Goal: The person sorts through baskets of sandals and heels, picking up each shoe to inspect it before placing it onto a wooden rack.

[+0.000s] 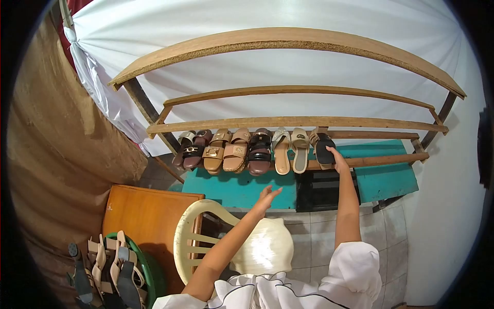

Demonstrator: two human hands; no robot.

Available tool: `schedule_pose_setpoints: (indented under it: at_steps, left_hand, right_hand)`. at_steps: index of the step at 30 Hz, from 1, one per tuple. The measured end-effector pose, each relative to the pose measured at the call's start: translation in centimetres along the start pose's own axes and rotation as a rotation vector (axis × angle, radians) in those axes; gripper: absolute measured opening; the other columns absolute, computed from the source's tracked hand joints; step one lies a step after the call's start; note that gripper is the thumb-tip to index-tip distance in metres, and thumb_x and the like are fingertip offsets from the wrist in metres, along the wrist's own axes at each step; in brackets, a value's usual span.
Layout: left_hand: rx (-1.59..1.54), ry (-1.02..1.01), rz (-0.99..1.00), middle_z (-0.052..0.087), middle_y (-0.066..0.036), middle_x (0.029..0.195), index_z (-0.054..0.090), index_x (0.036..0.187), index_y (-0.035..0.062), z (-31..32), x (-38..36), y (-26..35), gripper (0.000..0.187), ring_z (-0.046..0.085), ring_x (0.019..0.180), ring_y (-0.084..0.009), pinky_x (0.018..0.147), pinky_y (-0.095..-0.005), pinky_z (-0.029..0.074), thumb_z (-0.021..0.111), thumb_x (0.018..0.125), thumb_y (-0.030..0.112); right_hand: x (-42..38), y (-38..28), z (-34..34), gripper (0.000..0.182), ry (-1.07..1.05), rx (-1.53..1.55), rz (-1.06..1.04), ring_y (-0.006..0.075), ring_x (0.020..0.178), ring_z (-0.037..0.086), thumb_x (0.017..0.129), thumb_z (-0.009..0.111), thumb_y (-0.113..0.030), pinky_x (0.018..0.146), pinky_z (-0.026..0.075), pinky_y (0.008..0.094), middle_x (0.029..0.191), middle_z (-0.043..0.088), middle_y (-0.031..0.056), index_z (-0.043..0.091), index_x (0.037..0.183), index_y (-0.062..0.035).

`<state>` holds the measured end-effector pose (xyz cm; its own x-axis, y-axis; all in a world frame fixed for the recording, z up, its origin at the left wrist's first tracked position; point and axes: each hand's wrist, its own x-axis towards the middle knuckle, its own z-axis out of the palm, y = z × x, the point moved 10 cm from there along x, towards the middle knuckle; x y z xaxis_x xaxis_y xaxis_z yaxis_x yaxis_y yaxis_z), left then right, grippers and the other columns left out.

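My right hand grips a dark-soled sandal at the right end of a row of footwear on the wooden rack. Next to it stands a tan sandal, partly hidden behind the dark sole. Further left in the row are an olive slide sandal, a pale-strapped sandal, a black-strapped sandal and several brown and tan ones. My left hand is held in the air below the row, over the chair, fingers apart and holding nothing.
A cream plastic chair stands below my arms, beside an orange-brown wooden panel. Lower left, a green basket holds several sandals. A teal bench lies under the wooden rack; white cloth hangs behind.
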<state>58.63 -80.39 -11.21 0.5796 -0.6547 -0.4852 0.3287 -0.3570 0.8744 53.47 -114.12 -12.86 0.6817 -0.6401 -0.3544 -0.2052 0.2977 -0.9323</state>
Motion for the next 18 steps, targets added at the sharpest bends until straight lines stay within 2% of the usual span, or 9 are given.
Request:
schedule_pose_setpoints:
  at_steps: [3,5,9,12,15,18]
  left_hand:
    - [-0.037,-0.015,-0.011,0.022,-0.018,0.137,0.014,0.137,0.0053,0.1,-0.2,-1.0,0.090,0.022,0.127,-0.0327,0.101,-0.0489,0.020,0.055,0.074,0.054]
    - [-0.057,-0.016,-0.024,0.023,-0.018,0.137,0.014,0.137,0.0050,0.0,-0.3,-1.6,0.089,0.023,0.126,-0.0325,0.101,-0.0485,0.021,0.055,0.075,0.053]
    - [-0.059,-0.009,-0.058,0.024,-0.017,0.137,0.014,0.137,0.0050,-0.2,-0.5,-2.4,0.088,0.025,0.126,-0.0317,0.100,-0.0470,0.022,0.056,0.075,0.051]
    - [-0.063,-0.016,-0.052,0.025,-0.016,0.136,0.014,0.137,0.0053,-0.3,-0.8,-2.2,0.087,0.026,0.125,-0.0310,0.099,-0.0453,0.024,0.056,0.076,0.051]
    - [-0.094,-0.006,-0.031,0.026,-0.016,0.136,0.015,0.137,0.0058,-0.7,-1.2,-2.1,0.086,0.028,0.124,-0.0304,0.098,-0.0440,0.025,0.055,0.076,0.050]
    - [-0.135,0.033,0.006,0.030,-0.014,0.132,0.019,0.135,0.0065,-1.8,-1.8,-2.2,0.083,0.032,0.120,-0.0281,0.096,-0.0447,0.028,0.057,0.076,0.051]
  right_hand:
    - [-1.1,0.1,-0.2,0.086,0.017,0.028,0.008,0.0284,0.122,0.034,0.064,0.066,-0.052,0.098,0.024,0.0422,0.132,0.038,0.0141,0.040,0.128,-0.0006]
    - [-0.8,0.6,-0.2,0.077,0.018,0.095,-0.022,0.0246,0.116,0.040,0.066,0.065,-0.050,0.095,0.029,0.0394,0.127,0.044,0.0117,0.044,0.124,-0.0035]
    - [3.0,2.2,-1.2,0.071,0.033,0.134,-0.013,0.0218,0.111,0.045,0.069,0.066,-0.046,0.093,0.033,0.0370,0.122,0.048,0.0101,0.046,0.122,-0.0032]
    - [2.5,1.3,0.2,0.068,-0.102,0.176,-0.011,0.0205,0.111,0.046,0.072,0.066,-0.043,0.095,0.032,0.0381,0.121,0.050,0.0093,0.046,0.121,-0.0014]
    - [2.7,1.8,-0.4,0.069,0.003,0.160,0.003,0.0241,0.113,0.044,0.074,0.066,-0.039,0.096,0.031,0.0386,0.125,0.045,0.0134,0.041,0.124,0.0000]
    - [-0.6,0.0,-2.2,0.071,0.460,-0.014,-0.269,0.0291,0.119,0.034,0.078,0.063,-0.039,0.097,0.028,0.0390,0.132,0.033,0.0184,0.033,0.128,0.0016]
